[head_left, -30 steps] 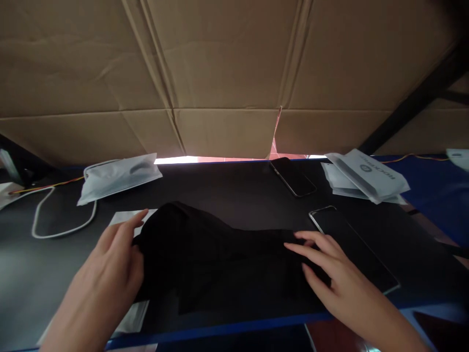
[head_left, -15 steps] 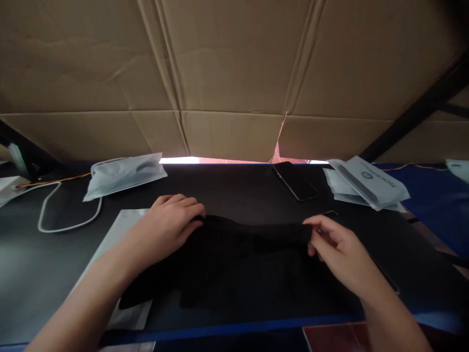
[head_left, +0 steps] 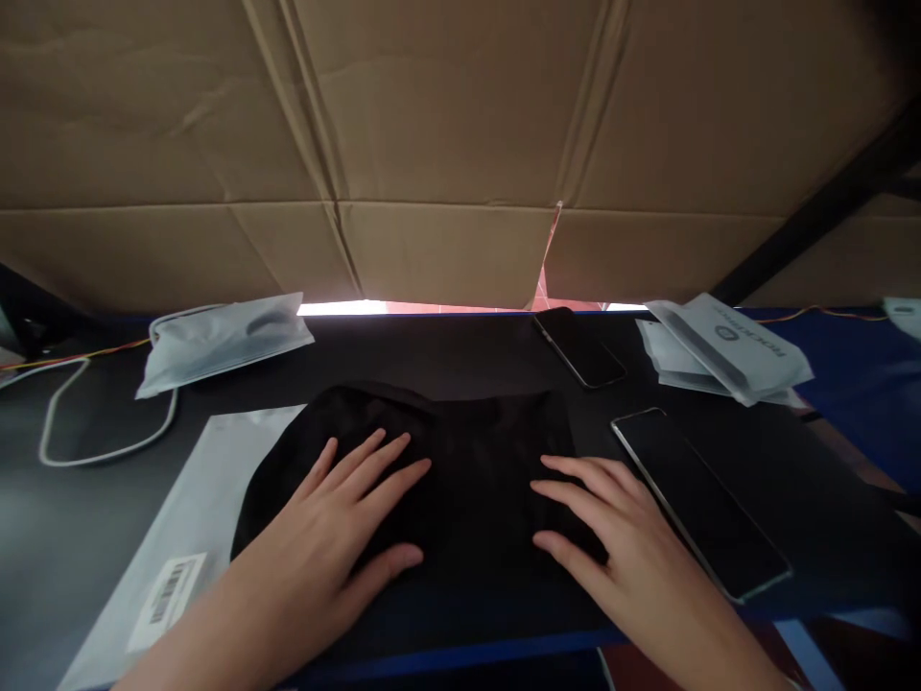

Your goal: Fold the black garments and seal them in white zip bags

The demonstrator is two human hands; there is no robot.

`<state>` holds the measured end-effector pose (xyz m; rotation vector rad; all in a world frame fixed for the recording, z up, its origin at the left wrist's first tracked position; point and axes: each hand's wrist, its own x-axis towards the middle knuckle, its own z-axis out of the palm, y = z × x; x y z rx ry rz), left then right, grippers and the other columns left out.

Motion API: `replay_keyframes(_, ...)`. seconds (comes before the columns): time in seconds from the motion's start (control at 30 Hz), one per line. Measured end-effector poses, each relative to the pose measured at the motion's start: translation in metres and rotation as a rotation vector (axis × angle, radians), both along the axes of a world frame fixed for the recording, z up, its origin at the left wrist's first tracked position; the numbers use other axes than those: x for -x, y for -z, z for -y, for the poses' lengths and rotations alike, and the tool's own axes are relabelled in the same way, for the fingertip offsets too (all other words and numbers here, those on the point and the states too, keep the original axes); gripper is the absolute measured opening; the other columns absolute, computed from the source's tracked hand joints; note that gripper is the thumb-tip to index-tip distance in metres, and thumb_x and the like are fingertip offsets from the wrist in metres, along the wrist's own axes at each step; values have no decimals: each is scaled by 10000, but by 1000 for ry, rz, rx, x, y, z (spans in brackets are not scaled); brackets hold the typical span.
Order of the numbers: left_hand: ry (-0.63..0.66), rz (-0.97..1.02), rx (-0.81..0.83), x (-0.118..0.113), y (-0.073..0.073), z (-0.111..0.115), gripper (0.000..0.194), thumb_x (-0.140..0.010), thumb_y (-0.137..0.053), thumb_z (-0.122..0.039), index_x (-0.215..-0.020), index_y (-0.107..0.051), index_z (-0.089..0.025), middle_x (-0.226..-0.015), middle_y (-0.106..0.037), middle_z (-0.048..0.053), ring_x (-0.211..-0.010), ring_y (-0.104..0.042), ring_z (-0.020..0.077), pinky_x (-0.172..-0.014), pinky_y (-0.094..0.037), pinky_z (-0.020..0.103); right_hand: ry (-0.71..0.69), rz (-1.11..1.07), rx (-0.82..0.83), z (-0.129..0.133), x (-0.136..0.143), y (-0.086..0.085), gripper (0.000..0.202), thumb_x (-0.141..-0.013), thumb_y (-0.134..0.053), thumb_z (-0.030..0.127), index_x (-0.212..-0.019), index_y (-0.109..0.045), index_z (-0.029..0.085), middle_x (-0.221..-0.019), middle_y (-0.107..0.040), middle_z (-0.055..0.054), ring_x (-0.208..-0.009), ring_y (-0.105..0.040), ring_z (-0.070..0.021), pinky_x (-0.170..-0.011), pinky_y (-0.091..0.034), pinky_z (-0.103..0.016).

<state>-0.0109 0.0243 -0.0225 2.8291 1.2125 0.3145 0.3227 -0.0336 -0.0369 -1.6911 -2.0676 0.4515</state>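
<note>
A black piece of cloth [head_left: 482, 461] lies flat on the dark table in front of me; what kind of garment or cover it is, I cannot tell. My left hand [head_left: 345, 513] rests on its left part, fingers spread. On the right edge of the cloth lies my right hand [head_left: 594, 509], open with its fingers apart. Partly under the cloth and my left forearm is a frosted plastic bag [head_left: 208, 480] bearing a barcode label [head_left: 169, 595]. Just right of my right hand is a large phone [head_left: 701, 499] with a dark screen.
A smaller phone [head_left: 579, 345] lies near the table's back edge. Frosted printed pouches [head_left: 734, 350] are piled at the back right. Another filled pouch [head_left: 226, 345] and a white cable [head_left: 107, 459] sit at the left. A cardboard sheet [head_left: 446, 115] rises behind the table.
Both hands have let go of the cloth's upper edge and come down flat onto it. The cloth now lies spread out, and the large phone shows fully beside the right hand.
</note>
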Motion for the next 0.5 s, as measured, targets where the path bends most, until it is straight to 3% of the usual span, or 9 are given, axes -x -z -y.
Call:
replay_keyframes(0.07, 25, -20, 26, 2, 4, 5, 705, -1081, -600, -564, -1722, -376, -374, -1709, -520, 101, -1541, -517, 481, -1122, -485, 831, 26, -4, -42, 2, 0, 5, 170, -1069, -643, 363, -1186, -763, 385, -1485, -681, -27, -1388, -618, -328, -1124, -562, -621)
replay_keyframes(0.13, 42, -9, 30, 7, 2, 11, 676, -1085, -608, -521, -1712, -369, -441, -1745, -463, 65, -1581, -452, 489, -1138, -437, 861, 38, -40, -109, 6, -4, 2, 181, -1069, -595, 288, -1046, -763, 350, -1456, -689, -37, -1388, -614, -322, -1132, -553, -622)
replay_keyframes(0.2, 57, 16, 48, 17, -4, 20, 593, -1084, -615, -466, -1653, -453, -510, -1772, -417, 6, -1614, -400, 474, -1198, -362, 856, -12, -77, -90, 16, -13, -7, 186, -1034, -616, 245, -949, -753, 337, -1405, -713, -35, -1354, -645, -305, -1092, -596, -546)
replay_keyframes(0.27, 88, 44, 138, 28, -12, 28, 544, -1063, -647, -487, -1592, -535, -539, -1782, -399, -40, -1632, -379, 441, -1265, -341, 777, -139, -111, 45, 28, -27, -19, 108, -968, -727, 264, -911, -767, 347, -1373, -740, -23, -1303, -692, -295, -1013, -645, -446)
replay_keyframes(0.37, 135, 130, 299, 33, -23, 31, 551, -1044, -648, -603, -1582, -566, -515, -1757, -449, -49, -1615, -438, 376, -1260, -472, 582, -245, -194, 180, 34, -41, -31, 98, -928, -825, 417, -1024, -818, 406, -1424, -743, -12, -1282, -727, -305, -993, -663, -428)
replay_keyframes(0.43, 101, 182, 286, 22, -25, 21, 539, -1083, -590, -577, -1613, -530, -500, -1744, -472, -34, -1593, -480, 348, -1217, -531, 547, -107, -214, 92, 22, -39, -33, 156, -1052, -676, 456, -1129, -810, 439, -1459, -728, 1, -1312, -720, -276, -1070, -634, -474)
replay_keyframes(0.5, 40, 168, 230, 3, -22, 3, 541, -1120, -539, -519, -1654, -481, -462, -1751, -459, -1, -1605, -459, 347, -1231, -500, 611, 26, -140, -23, 1, -25, -30, 268, -1121, -562, 428, -1293, -766, 439, -1563, -666, 0, -1460, -621, -272, -1237, -501, -569)
